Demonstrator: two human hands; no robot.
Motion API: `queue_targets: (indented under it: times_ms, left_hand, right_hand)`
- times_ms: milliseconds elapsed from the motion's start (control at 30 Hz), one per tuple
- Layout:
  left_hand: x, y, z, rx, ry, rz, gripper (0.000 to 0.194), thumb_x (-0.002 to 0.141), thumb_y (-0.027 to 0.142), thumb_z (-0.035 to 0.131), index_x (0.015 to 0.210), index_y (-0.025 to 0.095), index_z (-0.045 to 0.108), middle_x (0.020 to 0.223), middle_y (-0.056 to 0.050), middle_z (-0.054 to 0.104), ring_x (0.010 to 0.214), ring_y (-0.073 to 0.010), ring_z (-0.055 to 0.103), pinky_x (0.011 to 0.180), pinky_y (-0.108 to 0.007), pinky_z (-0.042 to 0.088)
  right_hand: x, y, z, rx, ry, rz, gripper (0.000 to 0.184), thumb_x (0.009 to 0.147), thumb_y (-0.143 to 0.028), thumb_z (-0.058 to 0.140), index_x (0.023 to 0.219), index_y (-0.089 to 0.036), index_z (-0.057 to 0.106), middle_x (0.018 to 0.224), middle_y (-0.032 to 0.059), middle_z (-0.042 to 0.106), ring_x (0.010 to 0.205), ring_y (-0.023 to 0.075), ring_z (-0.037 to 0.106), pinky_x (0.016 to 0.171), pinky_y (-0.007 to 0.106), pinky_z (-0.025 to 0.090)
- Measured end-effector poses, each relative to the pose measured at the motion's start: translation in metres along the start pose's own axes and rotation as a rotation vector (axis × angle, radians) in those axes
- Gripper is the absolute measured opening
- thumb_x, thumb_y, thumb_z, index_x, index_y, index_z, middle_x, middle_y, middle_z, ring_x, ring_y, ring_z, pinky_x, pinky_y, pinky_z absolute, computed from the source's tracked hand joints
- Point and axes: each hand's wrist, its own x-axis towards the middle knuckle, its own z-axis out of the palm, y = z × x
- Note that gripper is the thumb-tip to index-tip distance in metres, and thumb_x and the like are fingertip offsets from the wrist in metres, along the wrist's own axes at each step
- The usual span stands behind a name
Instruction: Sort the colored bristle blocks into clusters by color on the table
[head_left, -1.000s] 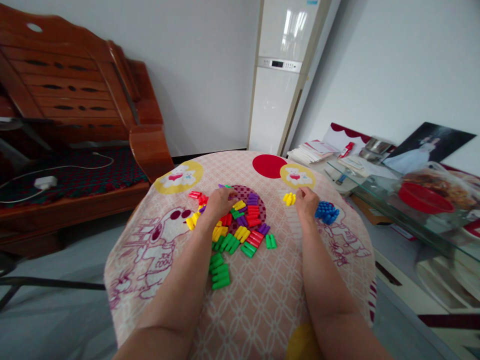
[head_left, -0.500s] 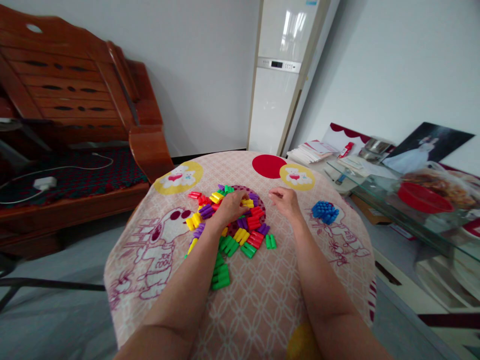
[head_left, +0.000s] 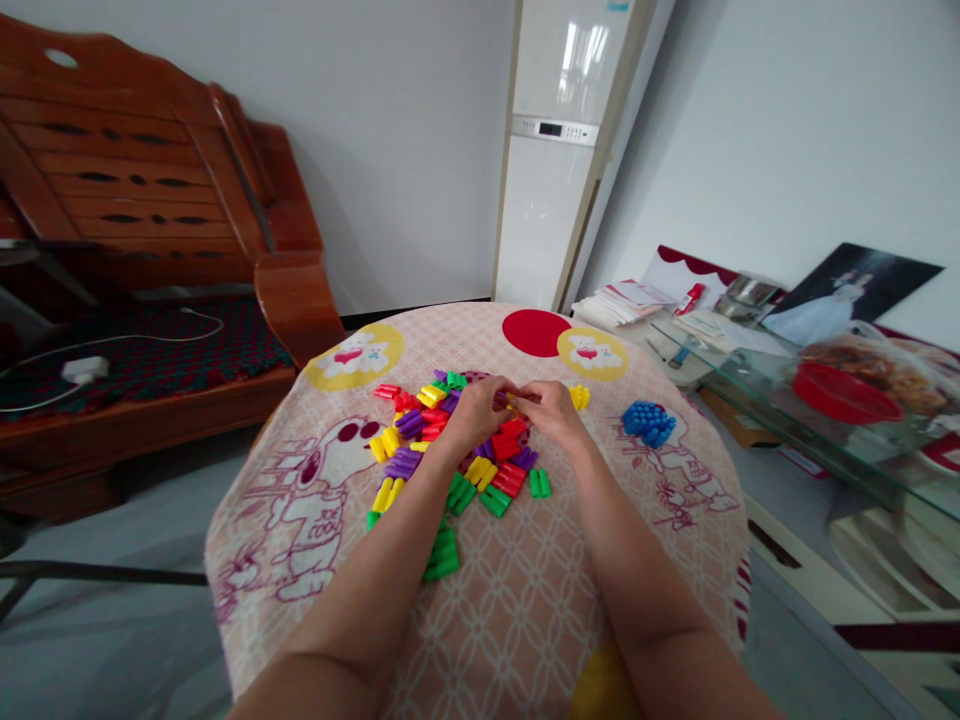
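Note:
My left hand (head_left: 478, 412) is over the far right part of a pile of plastic building blocks, its fingers closed on a small yellow block (head_left: 511, 401) that is mostly hidden. From the other side, my right hand (head_left: 553, 408) meets it with fingertips pinched at the same block. Around and under the left hand lie red blocks (head_left: 508, 440), purple blocks (head_left: 403, 462), yellow blocks (head_left: 385, 443) and green blocks (head_left: 442, 555). Just past the right hand sits a yellow block cluster (head_left: 579, 397). Farther right is a blue block cluster (head_left: 649, 424).
A patterned cloth covers the round table (head_left: 517, 620). At the right stands a glass-topped cabinet (head_left: 780, 430) with a red basket (head_left: 847, 393), papers (head_left: 622, 302) and a photo (head_left: 847, 295). A wooden bench (head_left: 150, 250) is at the left, a tall white air conditioner (head_left: 544, 210) behind.
My right hand has moved left to meet my left hand, uncovering the yellow cluster on the cloth. My left hand has shifted slightly right, and both now pinch a yellow block.

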Motion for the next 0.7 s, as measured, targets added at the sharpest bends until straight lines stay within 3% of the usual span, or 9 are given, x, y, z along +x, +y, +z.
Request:
queue_targets:
  times_ms: [133,300,467,700]
  left_hand:
    - [0.001,0.001,0.002,-0.013,0.039,-0.002,0.027,0.072,0.010,0.062,0.098,0.015,0.067,0.093,-0.006,0.075,0.083,-0.0186,0.072,0.074,-0.029,0.059]
    - [0.001,-0.002,0.006,-0.129,0.006,-0.021,0.030,0.070,0.003,0.056,0.096,0.016,0.066,0.095,-0.006,0.075,0.086,-0.0180,0.073,0.077,-0.030,0.060]
    - [0.001,-0.011,0.008,-0.145,-0.010,-0.117,0.037,0.066,-0.003,0.050,0.094,0.015,0.066,0.093,-0.005,0.075,0.084,-0.0170,0.073,0.078,-0.030,0.061]
    - [0.002,-0.021,0.005,-0.145,0.007,-0.153,0.031,0.067,0.002,0.054,0.092,0.016,0.066,0.089,-0.004,0.074,0.083,-0.0170,0.072,0.080,-0.032,0.060]
  right_hand:
    - [0.000,0.000,-0.004,0.063,-0.043,-0.015,0.028,0.078,-0.037,0.071,0.094,-0.015,0.079,0.076,0.0031,0.074,0.071,0.0169,0.067,0.060,0.022,0.049]
    - [0.001,0.007,-0.006,0.193,-0.134,-0.017,0.034,0.068,-0.025,0.073,0.100,-0.015,0.078,0.081,0.0020,0.076,0.076,0.0177,0.069,0.065,0.023,0.051]
    - [0.002,0.009,0.000,0.115,-0.110,0.022,0.035,0.061,-0.016,0.074,0.095,-0.014,0.079,0.075,0.0009,0.075,0.075,0.0192,0.070,0.064,0.023,0.050]
    - [-0.001,0.000,0.014,-0.064,-0.067,-0.016,0.028,0.069,-0.021,0.072,0.095,-0.015,0.079,0.078,0.0030,0.076,0.073,0.0189,0.069,0.061,0.022,0.047]
